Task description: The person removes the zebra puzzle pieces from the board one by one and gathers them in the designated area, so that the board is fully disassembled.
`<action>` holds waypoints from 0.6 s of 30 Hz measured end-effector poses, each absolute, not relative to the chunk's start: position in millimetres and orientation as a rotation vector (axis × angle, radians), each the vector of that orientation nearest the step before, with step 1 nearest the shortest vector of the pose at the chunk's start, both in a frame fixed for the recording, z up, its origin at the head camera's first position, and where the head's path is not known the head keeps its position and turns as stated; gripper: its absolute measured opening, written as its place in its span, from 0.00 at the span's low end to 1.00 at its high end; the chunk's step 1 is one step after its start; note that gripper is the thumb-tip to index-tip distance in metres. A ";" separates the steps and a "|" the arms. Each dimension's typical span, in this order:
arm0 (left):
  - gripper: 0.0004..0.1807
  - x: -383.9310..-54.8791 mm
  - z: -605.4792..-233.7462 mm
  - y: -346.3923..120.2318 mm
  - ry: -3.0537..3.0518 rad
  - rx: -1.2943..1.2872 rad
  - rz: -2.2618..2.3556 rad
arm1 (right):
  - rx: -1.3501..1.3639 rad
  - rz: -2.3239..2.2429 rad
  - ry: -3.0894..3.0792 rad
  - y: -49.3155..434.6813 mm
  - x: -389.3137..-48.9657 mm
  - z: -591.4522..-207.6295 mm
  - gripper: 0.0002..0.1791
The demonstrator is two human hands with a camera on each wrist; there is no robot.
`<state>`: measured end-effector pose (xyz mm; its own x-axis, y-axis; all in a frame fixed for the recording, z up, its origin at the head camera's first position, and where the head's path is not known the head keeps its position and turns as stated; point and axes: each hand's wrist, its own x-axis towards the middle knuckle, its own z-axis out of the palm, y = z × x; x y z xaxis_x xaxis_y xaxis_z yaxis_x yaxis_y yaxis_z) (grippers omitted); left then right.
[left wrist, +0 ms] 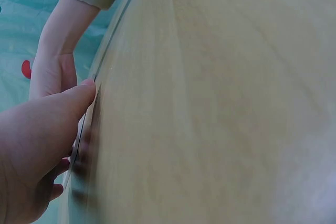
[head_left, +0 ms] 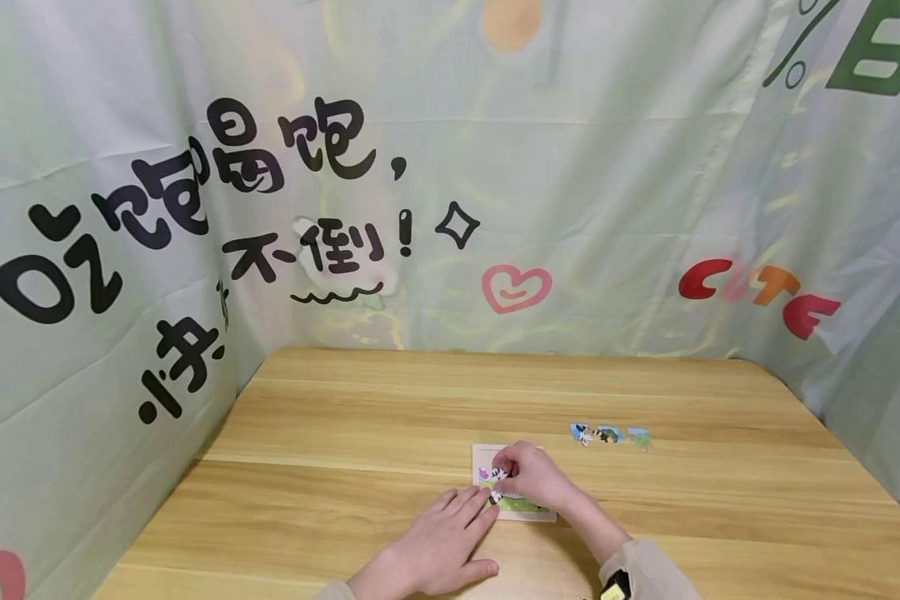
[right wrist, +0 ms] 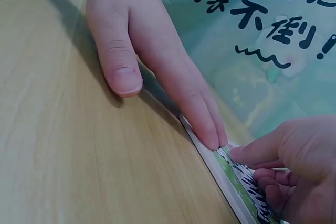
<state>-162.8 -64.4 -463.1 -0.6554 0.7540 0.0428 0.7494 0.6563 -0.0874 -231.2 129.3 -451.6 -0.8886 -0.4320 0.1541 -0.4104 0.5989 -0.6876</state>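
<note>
A small picture puzzle board (head_left: pixel 525 515) with a pale border lies on the wooden table, a green and white cartoon scene showing on it. My left hand (head_left: pixel 450 533) lies flat with fairly straight fingers, its fingertips resting on the board's near left edge. Over the board's upper part, my right hand (head_left: pixel 536 479) has its fingers curled and pinches a puzzle piece (head_left: pixel 499 473) against the picture; the hand hides much of that piece. In the right wrist view, the thumb and curled fingers of the right hand (right wrist: pixel 307 166) touch the striped printed surface (right wrist: pixel 247 179).
Three loose puzzle pieces, a left one (head_left: pixel 582 434), a middle one (head_left: pixel 609 435) and a right one (head_left: pixel 639 438), lie in a row beyond the board to the right. A printed cloth curtain (head_left: pixel 607 208) hangs behind and beside the table (head_left: pixel 330 475).
</note>
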 end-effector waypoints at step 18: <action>0.40 -163.1 -462.7 -64.3 -2.805 -1.266 0.070 | -0.691 -1.084 2.770 123.2 -230.8 -446.3 0.11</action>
